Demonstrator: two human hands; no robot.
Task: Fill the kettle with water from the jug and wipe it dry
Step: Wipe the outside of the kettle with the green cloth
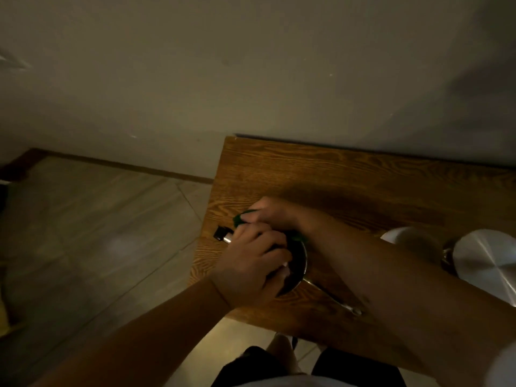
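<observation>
The scene is dim and blurred, so much of the detail is hard to make out. The kettle point(297, 263) sits near the left front corner of the wooden counter point(349, 174), largely hidden under both hands; only a dark rounded body with a shiny rim shows at its right side. A short handle point(223, 236), black at the tip and metallic nearer the body, juts out to the left from beneath the left hand point(251, 270). That hand's grip is closed over the top of the kettle, fingers curled down around it. The right hand point(269, 213) reaches across from the right and has its grip closed on a green cloth point(240, 219), pressed against the far side of the kettle; most of the cloth is covered by the fingers, and a further green patch shows just right of the left hand.

A thin metal rod point(332, 298) lies on the counter from the kettle toward the front edge, its nature unclear. At the right edge, partly cut off by the forearm and frame, stand a pale rounded vessel point(410, 241), possibly the jug, and a brushed-metal lid point(488, 263).

The counter abuts a plain pale wall point(251, 65). Left of it lies a floor point(97, 233) of large grey tiles with a dark skirting board point(125, 164).
</observation>
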